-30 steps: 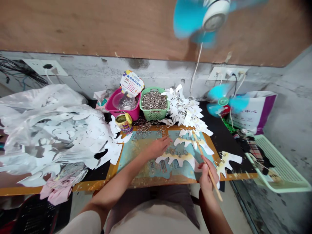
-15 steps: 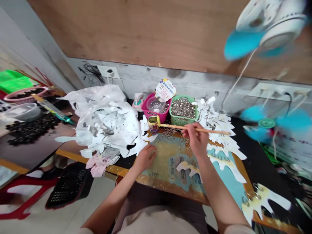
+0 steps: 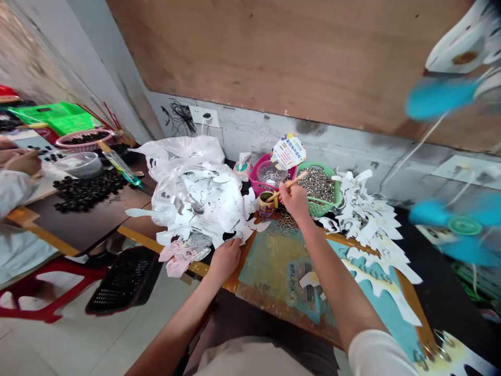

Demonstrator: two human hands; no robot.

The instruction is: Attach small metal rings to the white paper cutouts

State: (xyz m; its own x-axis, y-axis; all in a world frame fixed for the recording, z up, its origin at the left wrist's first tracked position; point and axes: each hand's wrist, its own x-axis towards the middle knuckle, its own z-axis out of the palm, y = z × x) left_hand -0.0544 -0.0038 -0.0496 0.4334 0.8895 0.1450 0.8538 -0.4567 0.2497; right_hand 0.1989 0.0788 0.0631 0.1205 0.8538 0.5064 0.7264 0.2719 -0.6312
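Reaching fwd over the mat [image 3: 266, 261], the R arm [image 3: 334, 277] runs diagonally up toward the tin [image 3: 266, 210]. R hand [image 3: 294, 200], just R of the tin, is back-up w/ fingers closed round a stick [image 3: 298, 178]; stick slants, upper end R of & above the tin, lower end at the tin's mouth (depth inside can't be told). L hand [image 3: 227, 257] is nearer the body than the tin & to its L: back up, fingers curled at the edge of the paper scraps [image 3: 207, 196]; can't tell whether it grips any. Pink tub [image 3: 254, 183]: just behind the tin. Green basket [image 3: 320, 208] w/ metal clips [image 3: 319, 184]: farther R. Loose clips [image 3: 282, 225]: near the tin, front R. White cut-outs [image 3: 364, 219]: well R of the tin.
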